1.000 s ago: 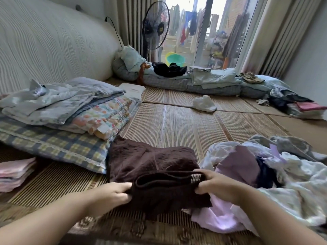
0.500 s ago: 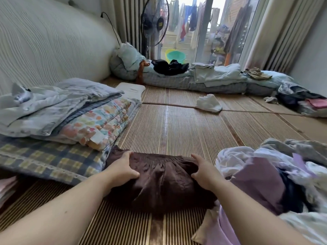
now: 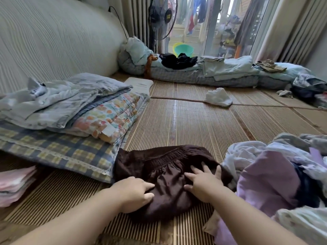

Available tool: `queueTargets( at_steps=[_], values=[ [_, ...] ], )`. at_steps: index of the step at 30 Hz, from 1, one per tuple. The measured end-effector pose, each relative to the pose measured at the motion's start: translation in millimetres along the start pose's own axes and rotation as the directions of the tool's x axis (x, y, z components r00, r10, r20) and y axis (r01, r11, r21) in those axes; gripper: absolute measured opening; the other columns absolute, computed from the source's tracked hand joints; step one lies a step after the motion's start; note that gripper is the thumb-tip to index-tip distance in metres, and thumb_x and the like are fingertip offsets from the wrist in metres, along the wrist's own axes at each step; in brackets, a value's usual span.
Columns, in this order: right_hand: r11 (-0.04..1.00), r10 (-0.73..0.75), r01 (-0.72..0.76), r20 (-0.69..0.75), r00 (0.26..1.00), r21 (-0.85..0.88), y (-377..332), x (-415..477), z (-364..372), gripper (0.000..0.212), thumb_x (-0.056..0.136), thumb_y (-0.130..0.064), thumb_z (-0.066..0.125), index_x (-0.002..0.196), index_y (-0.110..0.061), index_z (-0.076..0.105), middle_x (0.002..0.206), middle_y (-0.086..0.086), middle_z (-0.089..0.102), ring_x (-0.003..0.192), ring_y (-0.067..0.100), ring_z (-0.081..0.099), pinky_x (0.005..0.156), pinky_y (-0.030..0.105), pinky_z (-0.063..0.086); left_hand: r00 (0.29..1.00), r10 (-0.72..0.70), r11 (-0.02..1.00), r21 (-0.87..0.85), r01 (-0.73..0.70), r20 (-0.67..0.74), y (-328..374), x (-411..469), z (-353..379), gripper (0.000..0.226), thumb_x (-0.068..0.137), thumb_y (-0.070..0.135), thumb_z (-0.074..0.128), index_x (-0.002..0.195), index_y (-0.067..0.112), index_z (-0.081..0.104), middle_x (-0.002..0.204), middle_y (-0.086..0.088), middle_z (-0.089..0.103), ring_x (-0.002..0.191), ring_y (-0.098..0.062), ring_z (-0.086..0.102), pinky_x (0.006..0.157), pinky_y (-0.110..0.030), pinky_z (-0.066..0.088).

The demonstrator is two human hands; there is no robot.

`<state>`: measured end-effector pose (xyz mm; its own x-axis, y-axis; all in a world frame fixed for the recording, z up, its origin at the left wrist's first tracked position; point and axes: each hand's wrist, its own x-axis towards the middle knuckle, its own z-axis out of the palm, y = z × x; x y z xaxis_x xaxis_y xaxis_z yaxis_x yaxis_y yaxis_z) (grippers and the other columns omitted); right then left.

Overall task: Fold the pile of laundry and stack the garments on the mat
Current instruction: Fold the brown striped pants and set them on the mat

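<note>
Both of my hands have slid back toward me across the dark brown fabric garment with a gathered elastic waistband (image 3: 164,165). Half a second ago they pressed its far corners, and a second ago they pinched its near edge to carry it over.

Head view, lower centre of the frame: the left hand (image 3: 134,193) lies on the garment's near left part, fingers pointing right and laid on the cloth. The right hand (image 3: 203,184) lies just beside it with fingers spread flat. Neither hand grips anything; both are open palms that press and smooth the cloth.

The garment is a compact folded bundle, waistband uppermost and farthest from me, lying on the striped woven straw mat (image 3: 177,121). Its left edge touches the blue-and-yellow plaid quilt (image 3: 53,152) at the left of the frame. Its right edge touches the loose pile of pale and lilac unfolded laundry (image 3: 265,174) at lower right. A stack of pink folded cloths (image 3: 16,183) sits at the lower left edge.

I judge the fold on this piece complete and the present step a final flattening. What remains for it is a place on a stack. The pile at right looks large, so the task seems far from finished.
</note>
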<state>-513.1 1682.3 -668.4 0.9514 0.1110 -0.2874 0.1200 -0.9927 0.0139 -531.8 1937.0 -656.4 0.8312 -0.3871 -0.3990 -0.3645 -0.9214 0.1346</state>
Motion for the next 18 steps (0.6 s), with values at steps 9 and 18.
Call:
queueTargets(
  at_steps=[9, 18],
  values=[
    [0.851, -0.429, 0.479, -0.241, 0.871, 0.217, -14, -84, 13, 0.066, 0.076, -0.036, 0.042, 0.141, -0.042, 0.040, 0.151, -0.021, 0.034, 0.142, -0.005, 0.020, 0.115, 0.035, 0.013, 0.991, 0.134, 0.968, 0.214, -0.129, -0.009, 61, -47, -1, 0.046, 0.091, 0.051, 0.031, 0.117, 0.025, 0.058, 0.119, -0.009, 0.063, 0.113, -0.031, 0.055, 0.084, -0.040, 0.044],
    [0.907, -0.421, 0.419, 0.041, 0.906, 0.049, -24, -138, 52, 0.108, 0.070, -0.065, 0.067, 0.149, -0.045, -0.003, 0.161, -0.002, -0.016, 0.147, 0.016, -0.014, 0.116, 0.051, -0.001, 0.982, 0.187, 0.935, 0.300, -0.188, 0.033, 43, -64, 5, 0.053, 0.087, 0.033, 0.041, 0.138, 0.048, 0.039, 0.158, 0.007, 0.010, 0.144, -0.027, 0.005, 0.117, -0.052, 0.006]
  ],
)
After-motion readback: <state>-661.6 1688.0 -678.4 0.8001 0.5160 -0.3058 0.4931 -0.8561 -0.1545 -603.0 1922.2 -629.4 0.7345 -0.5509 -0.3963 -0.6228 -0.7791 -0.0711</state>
